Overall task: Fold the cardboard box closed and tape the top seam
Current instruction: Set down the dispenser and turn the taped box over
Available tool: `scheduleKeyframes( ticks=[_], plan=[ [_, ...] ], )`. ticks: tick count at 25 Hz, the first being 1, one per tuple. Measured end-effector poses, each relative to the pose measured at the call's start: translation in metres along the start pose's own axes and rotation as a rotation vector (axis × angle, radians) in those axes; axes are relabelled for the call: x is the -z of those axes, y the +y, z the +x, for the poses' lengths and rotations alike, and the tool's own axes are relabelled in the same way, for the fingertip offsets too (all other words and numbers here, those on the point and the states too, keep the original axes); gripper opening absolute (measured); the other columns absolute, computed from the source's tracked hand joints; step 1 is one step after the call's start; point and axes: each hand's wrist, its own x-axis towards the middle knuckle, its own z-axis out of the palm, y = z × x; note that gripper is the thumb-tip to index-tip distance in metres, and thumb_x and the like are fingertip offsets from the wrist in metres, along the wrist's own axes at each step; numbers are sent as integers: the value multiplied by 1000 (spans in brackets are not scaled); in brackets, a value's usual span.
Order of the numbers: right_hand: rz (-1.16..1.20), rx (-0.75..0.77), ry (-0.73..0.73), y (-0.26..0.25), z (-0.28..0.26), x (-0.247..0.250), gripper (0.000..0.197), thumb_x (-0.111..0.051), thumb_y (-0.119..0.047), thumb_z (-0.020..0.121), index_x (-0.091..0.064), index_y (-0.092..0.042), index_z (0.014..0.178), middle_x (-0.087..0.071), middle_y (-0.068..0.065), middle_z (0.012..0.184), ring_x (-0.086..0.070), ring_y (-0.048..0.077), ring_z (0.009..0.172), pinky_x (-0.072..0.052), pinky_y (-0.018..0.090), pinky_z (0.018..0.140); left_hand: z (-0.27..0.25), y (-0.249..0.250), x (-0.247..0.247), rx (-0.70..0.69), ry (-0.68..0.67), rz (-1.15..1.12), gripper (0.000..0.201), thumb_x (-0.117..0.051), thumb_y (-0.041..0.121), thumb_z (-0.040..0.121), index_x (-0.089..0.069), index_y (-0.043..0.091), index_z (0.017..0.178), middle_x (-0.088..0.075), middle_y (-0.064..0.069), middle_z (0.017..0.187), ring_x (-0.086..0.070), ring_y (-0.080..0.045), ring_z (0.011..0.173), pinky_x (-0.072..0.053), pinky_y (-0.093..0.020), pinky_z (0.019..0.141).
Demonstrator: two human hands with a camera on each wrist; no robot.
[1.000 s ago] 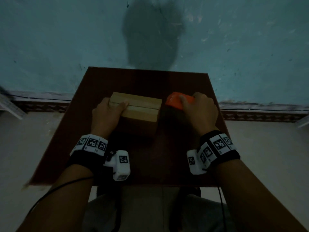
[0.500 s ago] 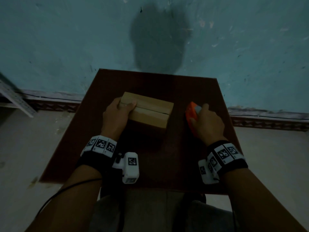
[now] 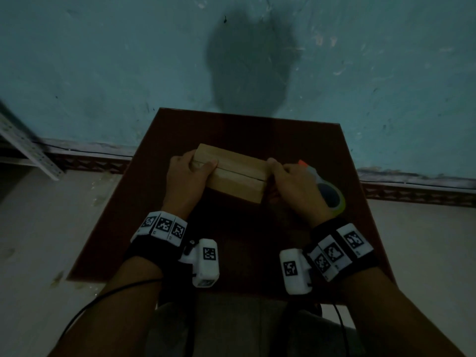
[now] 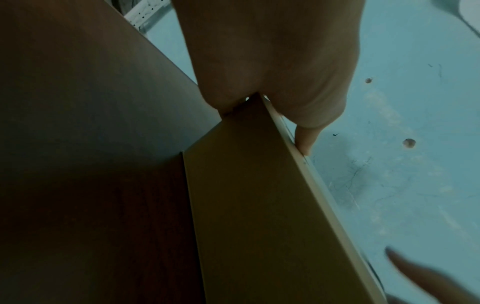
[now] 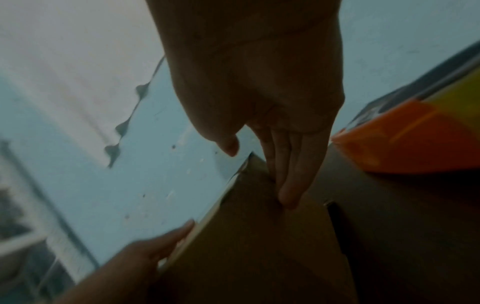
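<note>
- Head view: the cardboard box (image 3: pixel 233 173) sits mid-way on the dark brown table (image 3: pixel 309 140), flaps folded down, a dark seam running along its top. The left hand (image 3: pixel 188 176) clasps the box's left end, thumb on top. The right hand (image 3: pixel 293 185) lies against its right end, fingers extended. The tape dispenser (image 3: pixel 325 188) rests just right of the box, partly hidden behind that hand.
- Left wrist view: thumb and fingers (image 4: pixel 307 136) clamp the box's corner.
- Right wrist view: straight fingers (image 5: pixel 291 185) press the box's end; the orange dispenser lies beside it.
</note>
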Motion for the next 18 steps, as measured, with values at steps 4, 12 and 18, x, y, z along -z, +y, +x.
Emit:
scheduleKeyframes(
  ticks=[4,12,18],
  plan=[
    [-79,149,76,0,-4,-11,44,-58,-56,103,-70,-14,95,-70,2,82,-68,14,71,-50,34,62,1,-1,5,-53,6,-3,60,-70,46,97,-52,27,150,-54,0,143,-52,-11,120,-44,-28,95],
    [145,73,181,-4,-3,-16,55,-62,-72,92,-60,-19,106,-68,2,98,-68,18,87,-55,32,71,0,-5,4,-19,-31,-172,46,-80,32,91,-51,18,123,-61,0,125,-63,-14,108,-54,-28,81],
    [97,88,103,14,12,-19,60,-82,-22,92,-45,-20,140,-61,-1,126,-63,10,102,-54,21,76,5,-12,2,-6,-50,-73,64,-76,16,93,-48,22,150,-60,0,133,-61,-15,117,-52,-30,93]
  ],
)
